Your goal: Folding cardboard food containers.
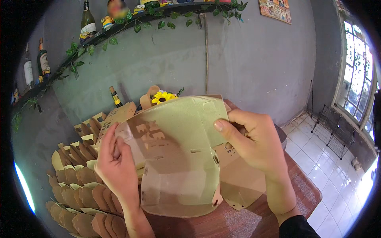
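Between my hands I hold up a die-cut cardboard box blank point(178, 166), its inner side facing me. It has fold creases, small slots and a cut-out pattern near its upper left. My left hand point(117, 166) grips the blank's left edge. My right hand point(250, 142) pinches its upper right flap, thumb on the near face and fingers behind. Behind and below the held blank lies another flat cardboard blank point(242, 181) on the wooden table point(190, 226). The held blank hides part of it.
Rows of folded cardboard boxes point(86, 196) fill the table's left side. A yellow artificial flower point(162, 97) and a small bottle point(116, 96) stand behind the blank. A dark wall shelf point(98, 35) carries bottles and figurines. A wire rack point(333, 132) stands on the tiled floor at right.
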`<action>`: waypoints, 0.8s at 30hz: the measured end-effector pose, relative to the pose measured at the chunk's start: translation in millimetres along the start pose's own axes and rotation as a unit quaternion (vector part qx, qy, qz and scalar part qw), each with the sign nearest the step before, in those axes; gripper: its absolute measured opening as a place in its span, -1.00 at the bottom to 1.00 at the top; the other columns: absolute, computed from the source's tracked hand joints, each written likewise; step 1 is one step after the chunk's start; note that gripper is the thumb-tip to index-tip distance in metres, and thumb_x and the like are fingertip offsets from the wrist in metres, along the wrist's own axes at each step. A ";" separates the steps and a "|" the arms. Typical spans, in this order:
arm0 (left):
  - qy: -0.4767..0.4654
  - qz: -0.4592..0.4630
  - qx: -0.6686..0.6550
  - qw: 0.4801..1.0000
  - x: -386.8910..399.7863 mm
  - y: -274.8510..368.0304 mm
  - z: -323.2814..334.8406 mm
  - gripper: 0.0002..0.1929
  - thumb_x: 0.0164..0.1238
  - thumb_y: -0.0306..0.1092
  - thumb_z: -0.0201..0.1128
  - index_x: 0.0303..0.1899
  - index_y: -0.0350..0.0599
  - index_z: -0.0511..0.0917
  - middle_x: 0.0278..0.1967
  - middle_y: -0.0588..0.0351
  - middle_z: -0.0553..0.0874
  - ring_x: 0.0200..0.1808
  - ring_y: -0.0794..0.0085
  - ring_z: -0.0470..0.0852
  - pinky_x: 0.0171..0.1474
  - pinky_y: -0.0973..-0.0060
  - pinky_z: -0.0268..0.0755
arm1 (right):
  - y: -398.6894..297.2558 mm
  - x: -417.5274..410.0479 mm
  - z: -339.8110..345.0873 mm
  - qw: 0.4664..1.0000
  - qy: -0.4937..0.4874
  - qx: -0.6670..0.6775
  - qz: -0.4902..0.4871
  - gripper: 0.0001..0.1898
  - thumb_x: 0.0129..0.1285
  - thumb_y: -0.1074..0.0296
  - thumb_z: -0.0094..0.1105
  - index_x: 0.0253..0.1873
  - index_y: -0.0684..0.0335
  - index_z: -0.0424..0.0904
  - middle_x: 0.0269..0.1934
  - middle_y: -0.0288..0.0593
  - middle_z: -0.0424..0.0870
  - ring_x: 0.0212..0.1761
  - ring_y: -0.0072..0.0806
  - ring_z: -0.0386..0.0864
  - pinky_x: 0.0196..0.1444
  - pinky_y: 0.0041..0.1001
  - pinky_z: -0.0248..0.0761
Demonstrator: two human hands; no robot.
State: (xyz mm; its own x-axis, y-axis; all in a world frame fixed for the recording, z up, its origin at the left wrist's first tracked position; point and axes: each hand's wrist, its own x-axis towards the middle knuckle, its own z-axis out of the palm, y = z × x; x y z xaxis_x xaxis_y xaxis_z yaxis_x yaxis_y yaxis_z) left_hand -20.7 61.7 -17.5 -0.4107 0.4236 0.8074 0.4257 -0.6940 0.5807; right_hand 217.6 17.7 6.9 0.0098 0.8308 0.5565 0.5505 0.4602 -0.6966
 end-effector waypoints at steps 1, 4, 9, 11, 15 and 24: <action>-0.032 0.045 0.094 0.994 1.2 -3.1 -2.5 -0.70 0.35 -0.60 0.15 0.10 -0.35 0.58 -0.31 0.20 0.71 -0.36 0.64 0.60 -0.23 0.70 0.48 | -0.6 0.7 7.4 0.998 0.061 0.021 -0.023 -0.82 0.27 0.38 0.26 -0.13 0.37 0.64 -0.51 -0.05 0.62 -0.47 -0.40 0.60 -0.38 -0.47 0.41; -0.079 0.065 0.217 0.971 -4.2 18.7 -12.7 -0.71 0.41 -0.46 0.18 0.09 -0.35 0.58 -0.28 0.09 0.71 -0.29 0.47 0.70 -0.21 0.63 0.55 | 9.2 4.9 16.9 0.987 0.149 0.015 -0.066 -0.85 0.23 0.44 0.25 -0.14 0.36 0.63 -0.50 -0.03 0.61 -0.49 -0.34 0.59 -0.42 -0.46 0.40; -0.250 -0.168 -0.053 0.952 -21.1 45.4 -7.5 -0.66 0.49 -0.26 0.16 0.03 -0.41 0.56 -0.20 -0.04 0.71 -0.23 0.31 0.76 -0.30 0.53 0.62 | 8.6 3.0 27.4 0.971 0.178 -0.029 -0.160 -0.76 0.18 0.52 0.25 -0.03 0.29 0.61 -0.43 -0.05 0.64 -0.48 -0.30 0.60 -0.45 -0.43 0.42; -0.245 -0.273 -0.218 0.905 -19.9 42.0 4.9 -0.58 0.54 -0.11 0.05 -0.05 -0.41 0.54 -0.24 -0.06 0.72 -0.28 0.30 0.77 -0.45 0.49 0.62 | 3.9 -2.9 30.7 0.965 0.131 -0.076 -0.214 -0.67 0.14 0.55 0.24 0.04 0.24 0.59 -0.37 -0.08 0.65 -0.45 -0.25 0.61 -0.39 -0.39 0.46; -0.284 -0.348 -0.323 0.833 -14.7 23.1 0.0 -0.64 0.47 -0.19 0.17 -0.04 -0.40 0.54 -0.17 -0.05 0.70 -0.25 0.28 0.76 -0.36 0.48 0.62 | -5.3 -6.8 41.4 0.960 0.116 -0.089 -0.240 -0.73 0.10 0.62 0.23 -0.07 0.26 0.62 -0.30 -0.09 0.69 -0.43 -0.37 0.64 -0.36 -0.52 0.48; -0.236 -0.385 -0.320 0.833 -20.1 12.0 10.8 -0.81 0.43 -0.42 0.09 -0.08 -0.36 0.51 -0.26 -0.03 0.72 -0.29 0.37 0.74 -0.27 0.45 0.63 | 1.0 -5.1 51.1 0.983 0.069 0.062 -0.160 -0.77 0.18 0.59 0.14 -0.05 0.39 0.58 -0.19 -0.02 0.73 -0.13 -0.29 0.73 -0.08 -0.43 0.53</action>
State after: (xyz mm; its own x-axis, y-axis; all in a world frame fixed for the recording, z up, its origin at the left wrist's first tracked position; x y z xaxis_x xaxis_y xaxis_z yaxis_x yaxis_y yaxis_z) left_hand 1.4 51.1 -25.6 0.0629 0.9634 0.2605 -0.3963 -0.2155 0.8925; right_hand 175.5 30.0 -19.8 -0.0296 0.5914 0.8058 0.4375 0.7325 -0.5215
